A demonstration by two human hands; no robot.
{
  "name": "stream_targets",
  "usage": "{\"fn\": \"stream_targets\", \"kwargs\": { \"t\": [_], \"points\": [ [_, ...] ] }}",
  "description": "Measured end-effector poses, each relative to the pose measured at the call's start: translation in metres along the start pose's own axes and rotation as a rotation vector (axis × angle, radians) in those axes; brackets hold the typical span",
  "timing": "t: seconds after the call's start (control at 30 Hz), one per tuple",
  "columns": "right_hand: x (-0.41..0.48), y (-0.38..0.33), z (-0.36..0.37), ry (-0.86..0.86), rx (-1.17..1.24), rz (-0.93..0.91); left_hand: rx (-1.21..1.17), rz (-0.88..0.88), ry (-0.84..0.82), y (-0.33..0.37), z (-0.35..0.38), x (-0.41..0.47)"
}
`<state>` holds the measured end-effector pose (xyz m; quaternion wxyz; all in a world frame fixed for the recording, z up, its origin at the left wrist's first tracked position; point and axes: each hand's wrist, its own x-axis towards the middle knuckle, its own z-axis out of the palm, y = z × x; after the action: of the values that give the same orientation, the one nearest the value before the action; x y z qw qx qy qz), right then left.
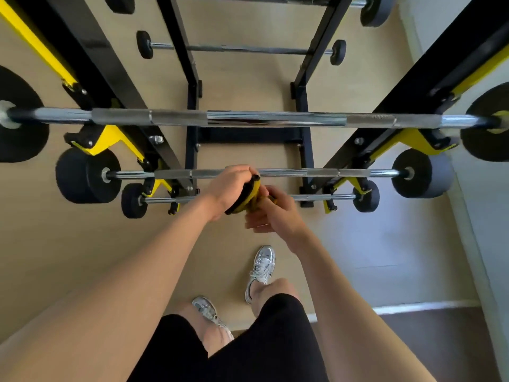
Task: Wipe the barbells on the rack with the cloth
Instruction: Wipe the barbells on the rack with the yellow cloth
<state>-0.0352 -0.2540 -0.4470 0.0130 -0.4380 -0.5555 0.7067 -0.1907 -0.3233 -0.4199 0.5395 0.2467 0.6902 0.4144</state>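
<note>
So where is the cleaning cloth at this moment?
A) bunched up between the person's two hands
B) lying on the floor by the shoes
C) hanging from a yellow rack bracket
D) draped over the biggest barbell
A: the yellow and black cloth is bunched between the left hand and the right hand, and the big barbell is bare.

I stand in a gym's weight room.
Chrome barbells (248, 119) with black plates (88, 175) rest on a black-and-yellow rack (113, 86).
</note>
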Motion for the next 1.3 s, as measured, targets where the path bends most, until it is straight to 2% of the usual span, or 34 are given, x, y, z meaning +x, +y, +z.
{"fn": "stream_targets", "kwargs": {
  "t": [0.1,0.2,0.27,0.33,0.37,0.43,0.53,0.63,0.77,0.9,1.07,1.17,1.3],
  "points": [
    [0.053,0.023,-0.007,0.281,-0.232,-0.143,-0.075,0.05,0.103,-0.027,0.002,0.052],
    [0.108,0.047,-0.011,0.502,-0.419,-0.258,0.125,0.179,0.164,-0.068,0.004,0.102],
    [0.146,0.06,-0.015,0.466,-0.639,-0.332,0.267,0.257,0.223,-0.095,0.003,0.131],
    [0.176,0.066,-0.021,0.38,-0.977,-0.347,0.384,0.347,0.353,-0.116,0.001,0.152],
    [0.186,0.066,-0.023,0.364,-1.049,-0.35,0.416,0.378,0.415,-0.125,-0.001,0.161],
    [0.201,0.067,-0.023,0.373,-1.03,-0.405,0.443,0.43,0.525,-0.142,-0.004,0.176],
    [0.218,0.069,-0.017,0.502,-1.045,-0.544,0.515,0.584,0.679,-0.157,-0.003,0.192],
    [0.233,0.079,-0.015,0.649,-1.136,-0.595,0.694,0.688,0.78,-0.164,0.002,0.2],
    [0.239,0.107,-0.019,0.806,-0.957,-0.745,0.765,0.759,0.851,-0.169,-0.002,0.206],
    [0.236,0.116,-0.015,0.768,-0.943,-0.863,0.723,0.799,0.85,-0.177,-0.01,0.213],
    [0.221,0.112,-0.011,0.776,-0.803,-1.037,0.567,1.029,0.784,-0.181,-0.014,0.209],
    [0.213,0.112,-0.015,0.666,-0.724,-0.97,0.574,1.096,0.752,-0.183,-0.013,0.201],
    [0.212,0.112,-0.025,0.565,-0.699,-0.76,0.702,1.077,0.789,-0.184,-0.014,0.196]
  ]
}}
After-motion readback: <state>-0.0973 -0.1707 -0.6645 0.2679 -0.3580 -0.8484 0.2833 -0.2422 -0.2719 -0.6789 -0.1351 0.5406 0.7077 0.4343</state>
